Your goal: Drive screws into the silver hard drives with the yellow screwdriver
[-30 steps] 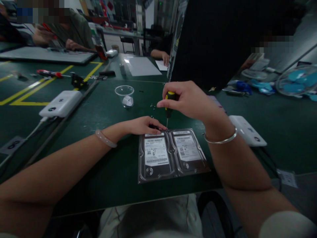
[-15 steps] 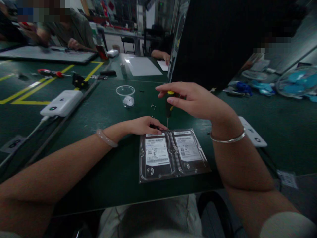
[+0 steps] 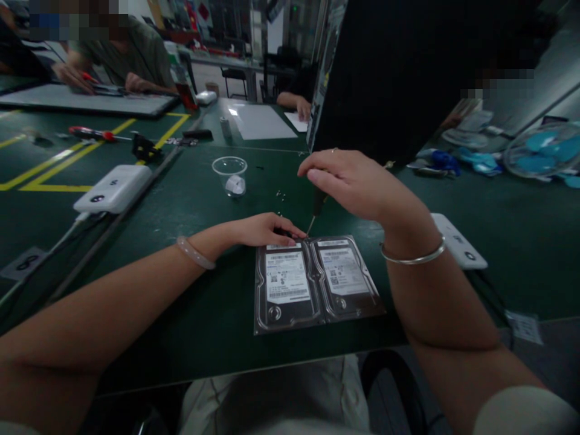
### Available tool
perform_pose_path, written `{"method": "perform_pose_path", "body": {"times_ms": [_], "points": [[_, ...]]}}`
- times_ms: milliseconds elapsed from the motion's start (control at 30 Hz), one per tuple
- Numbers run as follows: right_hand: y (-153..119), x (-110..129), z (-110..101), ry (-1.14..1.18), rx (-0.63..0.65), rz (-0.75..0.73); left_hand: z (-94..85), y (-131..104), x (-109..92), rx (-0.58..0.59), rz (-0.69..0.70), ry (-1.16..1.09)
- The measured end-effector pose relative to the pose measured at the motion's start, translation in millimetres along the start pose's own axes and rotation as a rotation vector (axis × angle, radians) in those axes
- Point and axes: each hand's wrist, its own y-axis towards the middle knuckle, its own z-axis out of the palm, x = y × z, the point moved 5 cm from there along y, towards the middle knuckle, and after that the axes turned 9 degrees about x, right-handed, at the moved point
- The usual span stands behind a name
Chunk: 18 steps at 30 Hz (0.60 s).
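- Head view: right hand [image 3: 351,184] closed over the top of a small screwdriver [image 3: 317,208]; the handle is mostly hidden under the fingers, only the dark lower grip and thin shaft show below them.
- Screwdriver leans slightly, tip down at the far edge of the hard drives, right where the two meet.
- Left hand [image 3: 258,229] lies flat, palm down, fingers stretched out and pressing on the far left corner of the left hard drive [image 3: 284,284]; it grasps nothing, fingertips end just beside the screwdriver tip.
- Right hard drive [image 3: 347,275] sits touching the left one, side by side, labels up, on the dark green table [image 3: 190,302] straight ahead of the person, near the front edge.
- Pale bangle [image 3: 194,252] on the left wrist, silver bangle [image 3: 412,257] on the right.
- A few small screws [image 3: 281,194] lie loose on the mat beyond the hands.
- Clear plastic cup [image 3: 229,174] stands farther back with something pale inside; contents too small to tell.
- White box [image 3: 113,188] to the left with a cable, a second white box [image 3: 457,238] to the right, partly behind the right wrist.
- Red-handled screwdriver [image 3: 93,133] lies well off to the far left, by yellow floor-style markings on the table.
- Other people's hands work at the far benches, apart from this person.
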Motion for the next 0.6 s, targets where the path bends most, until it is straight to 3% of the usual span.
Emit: {"method": "perform_pose_path", "body": {"times_ms": [133,233,333,467,600], "points": [[-3,11,1,0.184,0.124,-0.186,-0.2,1,3,-0.009,0.01,0.008],[-1,15,3,0.23,0.149,-0.215,0.2,1,4,-0.01,0.018,0.003],[1,12,1,0.122,0.055,-0.129,0.7,1,2,-0.007,0.004,-0.015],[-1,-1,-4,-0.106,-0.094,0.116,0.9,0,0,-0.002,-0.024,-0.009],[-4,-4,-4,-0.123,-0.023,0.156,0.7,0,-1,0.001,-0.02,-0.005]]}}
